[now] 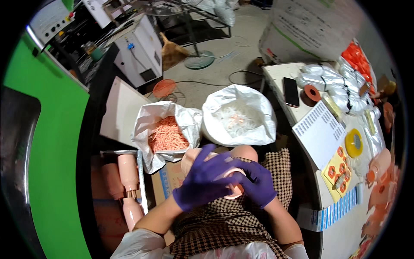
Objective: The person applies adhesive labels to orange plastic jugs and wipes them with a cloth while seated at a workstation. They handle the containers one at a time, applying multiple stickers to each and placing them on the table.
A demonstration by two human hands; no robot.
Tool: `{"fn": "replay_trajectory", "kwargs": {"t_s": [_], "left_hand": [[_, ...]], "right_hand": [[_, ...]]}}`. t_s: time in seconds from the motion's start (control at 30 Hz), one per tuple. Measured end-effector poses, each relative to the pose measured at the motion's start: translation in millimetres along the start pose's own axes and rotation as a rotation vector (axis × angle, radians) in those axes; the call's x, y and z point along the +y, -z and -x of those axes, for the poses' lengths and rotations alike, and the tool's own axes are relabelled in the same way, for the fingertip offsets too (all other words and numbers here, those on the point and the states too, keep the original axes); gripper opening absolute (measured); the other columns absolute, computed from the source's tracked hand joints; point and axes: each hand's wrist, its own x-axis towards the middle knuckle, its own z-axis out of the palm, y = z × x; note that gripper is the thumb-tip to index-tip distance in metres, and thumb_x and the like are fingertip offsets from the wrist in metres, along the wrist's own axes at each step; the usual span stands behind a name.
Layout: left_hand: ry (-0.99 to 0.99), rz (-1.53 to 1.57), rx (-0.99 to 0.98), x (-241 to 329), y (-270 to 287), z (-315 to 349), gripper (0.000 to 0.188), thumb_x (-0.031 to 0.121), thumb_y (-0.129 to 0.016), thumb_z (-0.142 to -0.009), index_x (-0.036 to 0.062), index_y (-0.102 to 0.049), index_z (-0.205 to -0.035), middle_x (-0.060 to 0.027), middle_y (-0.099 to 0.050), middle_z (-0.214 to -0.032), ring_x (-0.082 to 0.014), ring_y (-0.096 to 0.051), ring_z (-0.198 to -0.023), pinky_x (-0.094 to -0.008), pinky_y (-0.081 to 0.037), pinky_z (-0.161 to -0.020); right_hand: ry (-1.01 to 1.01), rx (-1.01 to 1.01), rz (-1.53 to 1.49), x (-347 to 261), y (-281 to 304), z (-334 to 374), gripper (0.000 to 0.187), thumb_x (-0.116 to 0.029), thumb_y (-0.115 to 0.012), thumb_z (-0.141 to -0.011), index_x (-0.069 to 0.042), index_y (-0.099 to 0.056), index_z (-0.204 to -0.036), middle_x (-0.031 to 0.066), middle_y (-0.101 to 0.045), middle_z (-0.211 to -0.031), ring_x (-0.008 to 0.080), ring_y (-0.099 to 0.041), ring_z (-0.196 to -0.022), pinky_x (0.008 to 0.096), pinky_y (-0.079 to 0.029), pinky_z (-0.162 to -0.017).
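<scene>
Head view: a pink hollow piece (235,191) was held low over the checked apron (215,231), its round rim partly covered by fingers. Its right side was gripped by the curled fingers of the right hand (260,183). The left hand (200,181) was blurred and half spread, its fingertips laid near the rim's left side; whether anything was pinched by them could not be told. By its look, the piece was judged light, thin-walled and fairly stiff, slightly yielding under a squeeze, smooth enough to slip, and unlikely to shatter. Opposite outer sides, just below the rim, were judged the best places for hold. Ahead of the left hand, a white sack (142,129) was filled with pink strips (169,136); ahead of the right, clear rings (238,121) were held in a second sack (269,129). Pink bottles (128,170) were stored left of the left hand; a tabletop (340,237) was placed rightward.
</scene>
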Motion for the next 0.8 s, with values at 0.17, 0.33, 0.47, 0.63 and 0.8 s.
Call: {"fn": "replay_trajectory", "kwargs": {"t_s": [0.17,0.33,0.47,0.63,0.8], "left_hand": [[0.214,-0.269,0.248,-9,-43,15,0.079,0.046,-0.088,-0.066,-0.0015,-0.059,-0.122,-0.0185,-0.064,-0.119,-0.0377,-0.063,-0.113,-0.0617,-0.028,-0.113],[0.136,-0.223,0.37,-18,-53,8,0.066,0.037,-0.086,-0.07,0.0017,-0.061,-0.12,-0.0155,-0.065,-0.115,-0.038,-0.062,-0.11,-0.0628,-0.032,-0.111],[0.212,-0.255,0.139,-4,-53,11,0.056,0.046,-0.083,-0.065,0.0136,-0.067,-0.108,-0.0059,-0.067,-0.12,-0.0294,-0.061,-0.118,-0.0674,-0.022,-0.115],[0.129,-0.328,0.258,-5,-64,20,0.064,0.039,-0.083,-0.068,0.0044,-0.06,-0.116,-0.012,-0.061,-0.121,-0.0368,-0.059,-0.117,-0.066,-0.029,-0.114],[0.112,-0.442,0.274,-20,-71,29,0.066,0.042,-0.083,-0.068,0.0044,-0.061,-0.117,-0.0113,-0.061,-0.121,-0.0373,-0.059,-0.118,-0.0669,-0.028,-0.114]], "right_hand": [[-0.037,0.11,0.03,6,-13,16,0.032,-0.011,-0.072,-0.086,-0.003,-0.069,-0.117,0.0153,-0.07,-0.1,0.0266,-0.07,-0.083,0.0338,-0.055,-0.078],[0.431,0.057,0.416,12,-12,44,0.035,-0.011,-0.072,-0.083,-0.014,-0.068,-0.118,0.0162,-0.066,-0.112,0.0302,-0.07,-0.077,0.0404,-0.057,-0.067],[-0.092,-0.157,0.189,35,-32,51,0.033,-0.035,-0.065,-0.093,-0.016,-0.069,-0.119,0.016,-0.071,-0.097,0.0324,-0.07,-0.082,0.0396,-0.055,-0.071],[-0.317,-0.215,-0.099,73,-64,41,0.044,-0.05,-0.05,-0.099,-0.016,-0.069,-0.117,0.0166,-0.073,-0.096,0.0331,-0.07,-0.087,0.0393,-0.052,-0.079],[-0.051,-0.528,0.571,45,-49,7,0.043,-0.03,-0.067,-0.086,-0.021,-0.064,-0.128,0.013,-0.07,-0.116,0.0353,-0.069,-0.092,0.0448,-0.055,-0.078]]}}
